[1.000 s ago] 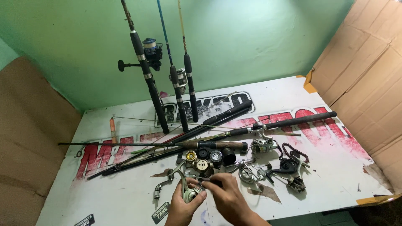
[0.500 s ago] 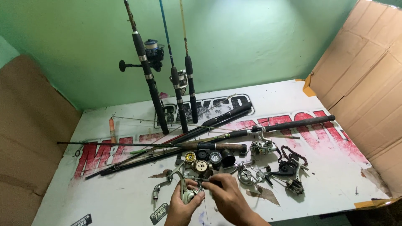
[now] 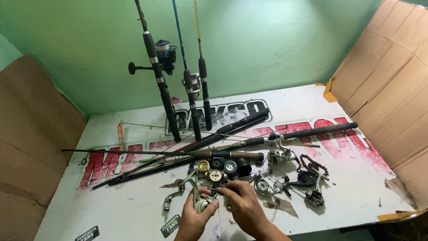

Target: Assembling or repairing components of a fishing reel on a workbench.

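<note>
A green wall backs a white counter (image 3: 133,209) with red lettering, cardboard panels at both sides. From my remote seat, three fishing rods (image 3: 191,102) lean upright at twelve o'clock, more rods lying flat across the middle. At six o'clock my left hand (image 3: 194,218) is wrapped around a silver reel body (image 3: 201,204), fingers closed on it. My right hand (image 3: 243,207) sits at its three o'clock side, fingertips pinched at something small against the reel; I cannot tell what. Round spools (image 3: 217,169) lie just above at twelve o'clock. I judge this a fitting step on the reel, calling for a steady grip and fine alignment.
</note>
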